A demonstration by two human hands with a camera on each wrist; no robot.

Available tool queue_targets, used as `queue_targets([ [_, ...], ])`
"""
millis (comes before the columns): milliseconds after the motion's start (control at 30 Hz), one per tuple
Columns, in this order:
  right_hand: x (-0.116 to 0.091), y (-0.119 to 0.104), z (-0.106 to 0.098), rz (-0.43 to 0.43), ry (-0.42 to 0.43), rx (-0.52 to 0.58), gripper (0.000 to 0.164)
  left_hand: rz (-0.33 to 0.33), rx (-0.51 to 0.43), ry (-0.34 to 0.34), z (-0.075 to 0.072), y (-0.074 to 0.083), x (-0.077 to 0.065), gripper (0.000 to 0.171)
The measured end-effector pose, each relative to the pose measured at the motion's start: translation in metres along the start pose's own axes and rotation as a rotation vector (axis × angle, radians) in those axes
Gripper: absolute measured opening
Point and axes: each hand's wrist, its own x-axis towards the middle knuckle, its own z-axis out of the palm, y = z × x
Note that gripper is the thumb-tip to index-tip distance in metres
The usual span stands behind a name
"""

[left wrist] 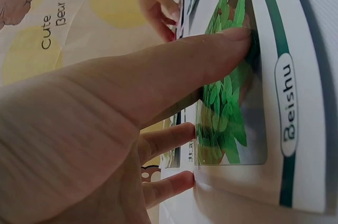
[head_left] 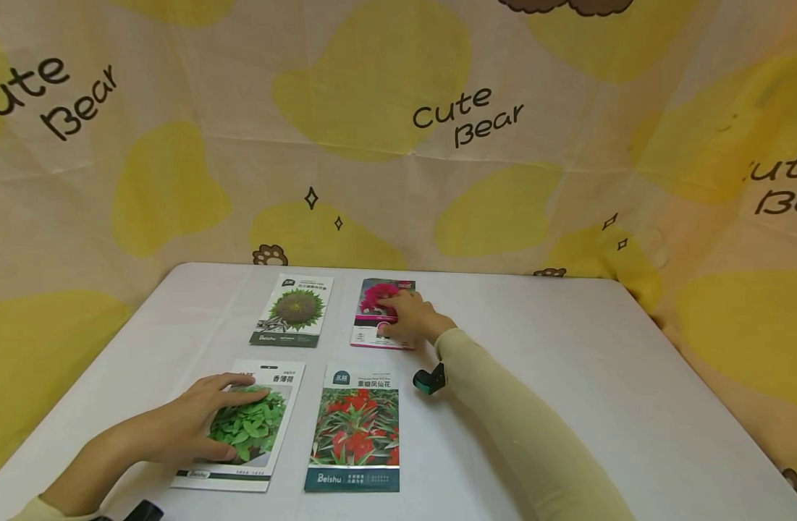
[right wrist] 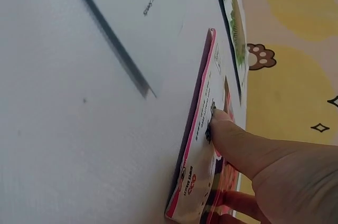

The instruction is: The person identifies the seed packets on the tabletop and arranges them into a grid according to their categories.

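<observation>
My left hand (head_left: 183, 420) rests with spread fingers on a seed packet with green mint leaves (head_left: 258, 427), at the front left of the table. In the left wrist view its thumb (left wrist: 232, 44) lies across the leaf picture. At the back, my right hand (head_left: 414, 317) touches a pink-flower seed packet (head_left: 365, 334) with thumb and fingers extended over its face. The right wrist view has the thumb (right wrist: 227, 129) on that packet's white lower part, which lies on the table. Neither hand is curled round a packet.
A sunflower seed packet (head_left: 297, 307) lies at the back left. In front, a red-flower seed packet (head_left: 355, 427) lies right of the mint one. All rest on a white table (head_left: 567, 347) before a yellow-patterned cloth (head_left: 372, 79).
</observation>
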Motion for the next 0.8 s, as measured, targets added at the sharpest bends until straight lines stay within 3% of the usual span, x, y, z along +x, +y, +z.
queue_targets([
  [800,0.004,-0.020,0.006,-0.009,-0.010,-0.010,0.067,0.009,0.001,0.003,0.001,-0.003,0.001,0.080],
])
